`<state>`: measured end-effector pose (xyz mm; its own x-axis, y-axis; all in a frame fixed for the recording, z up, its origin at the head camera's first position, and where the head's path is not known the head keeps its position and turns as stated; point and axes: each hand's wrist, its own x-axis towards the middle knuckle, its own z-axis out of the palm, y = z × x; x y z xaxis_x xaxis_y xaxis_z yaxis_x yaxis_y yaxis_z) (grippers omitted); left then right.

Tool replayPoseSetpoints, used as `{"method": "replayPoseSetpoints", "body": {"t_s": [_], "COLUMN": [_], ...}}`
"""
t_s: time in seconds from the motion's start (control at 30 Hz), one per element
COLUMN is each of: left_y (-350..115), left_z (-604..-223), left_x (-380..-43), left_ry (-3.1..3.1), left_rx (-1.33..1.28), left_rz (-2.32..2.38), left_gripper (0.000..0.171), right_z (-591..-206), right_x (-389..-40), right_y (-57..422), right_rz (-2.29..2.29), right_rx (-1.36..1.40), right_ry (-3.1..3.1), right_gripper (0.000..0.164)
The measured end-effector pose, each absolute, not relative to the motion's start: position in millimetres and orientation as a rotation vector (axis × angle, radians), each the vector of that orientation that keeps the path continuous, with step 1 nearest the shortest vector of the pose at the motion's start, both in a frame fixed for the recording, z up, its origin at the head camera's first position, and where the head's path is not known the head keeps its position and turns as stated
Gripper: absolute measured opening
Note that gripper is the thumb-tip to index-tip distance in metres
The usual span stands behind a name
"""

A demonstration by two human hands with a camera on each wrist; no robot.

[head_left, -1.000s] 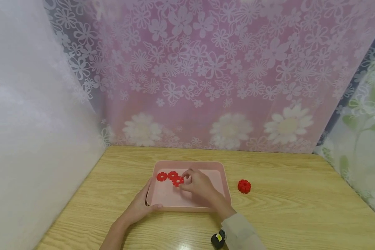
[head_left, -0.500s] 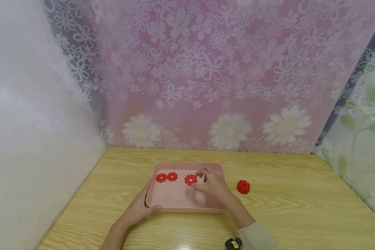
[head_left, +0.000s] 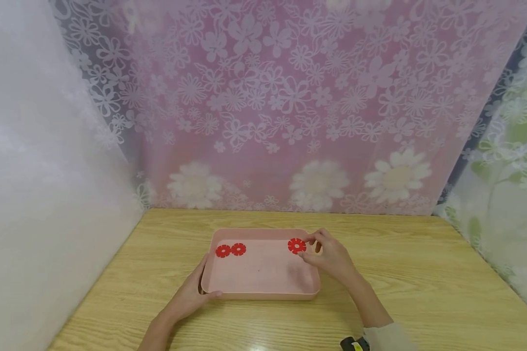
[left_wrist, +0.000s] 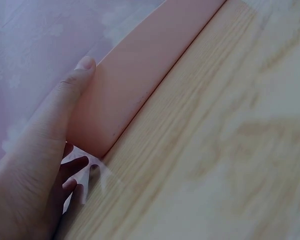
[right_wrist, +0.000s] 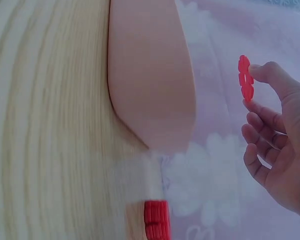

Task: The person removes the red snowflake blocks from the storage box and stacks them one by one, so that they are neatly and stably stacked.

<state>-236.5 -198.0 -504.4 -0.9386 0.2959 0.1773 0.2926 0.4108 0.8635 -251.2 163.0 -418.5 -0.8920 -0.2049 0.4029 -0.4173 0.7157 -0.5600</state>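
Observation:
My right hand [head_left: 330, 258] pinches a red notched snowflake disc [head_left: 292, 243] between thumb and index finger, above the right end of the pink tray [head_left: 263, 296]. The right wrist view shows this red disc [right_wrist: 242, 79] edge-on, clear of the tray wall. My left hand [head_left: 192, 288] grips the tray's front left corner, its thumb on the front rim and the fingers along the left side; up close, the thumb of that left hand [left_wrist: 45, 130] presses the wall. Inside the tray, towards the back left, a red disc [head_left: 218, 250] and a second red disc [head_left: 242, 252] lie edge to edge.
A stack of red discs [right_wrist: 157, 220] stands on the wooden table [head_left: 399, 253] right of the tray; in the head view my right hand hides it. Flowered pink cloth [head_left: 263, 161] hangs behind the table. A black strapped device [head_left: 354, 344] is at my right wrist.
My right hand has moved right with the pinched disc, away from the two discs in the tray, and now covers the stack. My left hand keeps its grip on the tray corner.

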Motion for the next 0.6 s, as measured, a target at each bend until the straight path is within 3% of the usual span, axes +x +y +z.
{"method": "replayPoseSetpoints", "body": {"t_s": [0.6], "left_y": [-197.8], "left_z": [-505.0], "left_x": [-235.5], "left_ry": [2.664], "left_rx": [0.548], "left_rz": [1.591], "left_gripper": [0.103], "right_z": [-424.5], "right_x": [-244.9], "right_y": [225.2], "right_rz": [0.914], "right_rx": [0.278], "right_ry": [-2.618], "right_gripper": [0.029]}}
